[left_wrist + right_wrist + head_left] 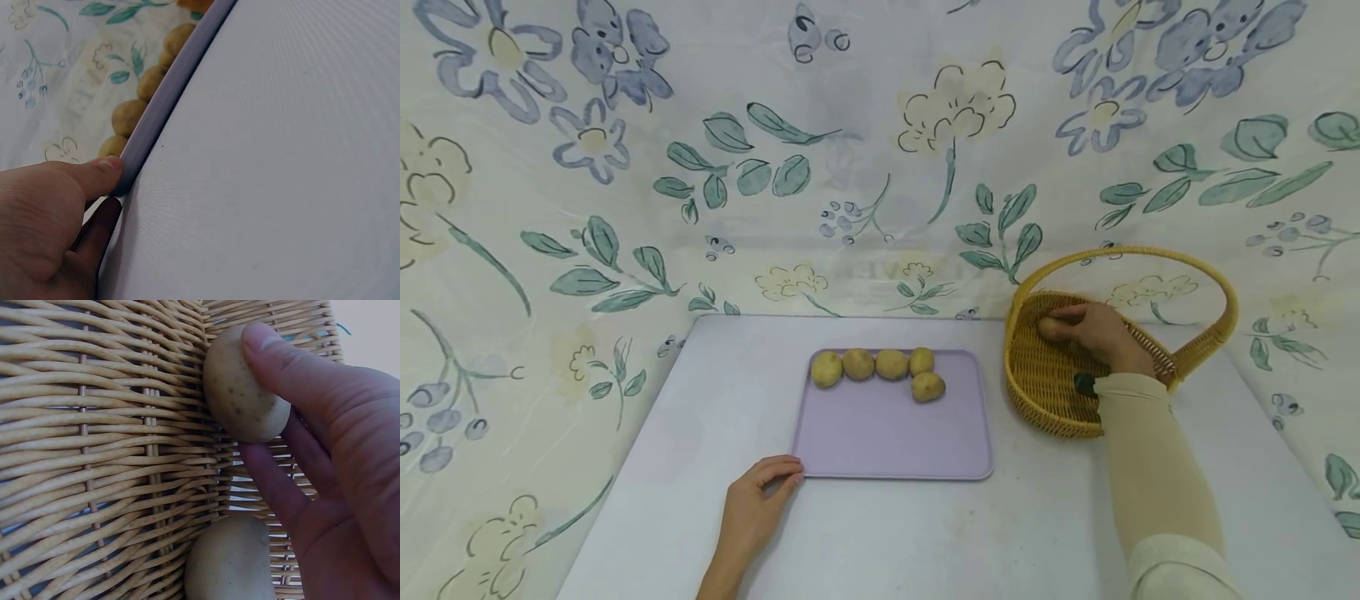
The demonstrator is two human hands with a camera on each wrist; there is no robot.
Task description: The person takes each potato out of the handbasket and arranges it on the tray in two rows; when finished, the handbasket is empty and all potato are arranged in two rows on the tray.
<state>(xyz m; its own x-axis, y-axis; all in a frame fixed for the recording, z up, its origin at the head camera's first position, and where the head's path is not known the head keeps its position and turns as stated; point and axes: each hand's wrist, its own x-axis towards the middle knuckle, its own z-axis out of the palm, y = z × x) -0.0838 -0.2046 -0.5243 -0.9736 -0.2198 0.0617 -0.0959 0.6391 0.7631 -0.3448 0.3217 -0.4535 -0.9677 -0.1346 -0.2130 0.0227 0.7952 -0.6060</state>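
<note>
In the head view my right hand (1101, 335) reaches inside a wicker basket (1037, 379). It holds a potato (234, 390) between thumb and fingers, close against the woven wall. Below it in the right wrist view, another potato (231, 562) lies in the basket. My left hand (754, 505) pinches the near left corner of a lilac tray (891, 446), thumb (103, 174) on the rim. Several potatoes (892, 364) line the tray's back edge, and a single potato (928, 387) sits just in front of the row's right end.
Tray and basket stand on a white table (722, 392), the basket to the right of the tray. An arched handle (1123, 250) rises over the basket. Behind the table hangs a floral cloth (865, 275).
</note>
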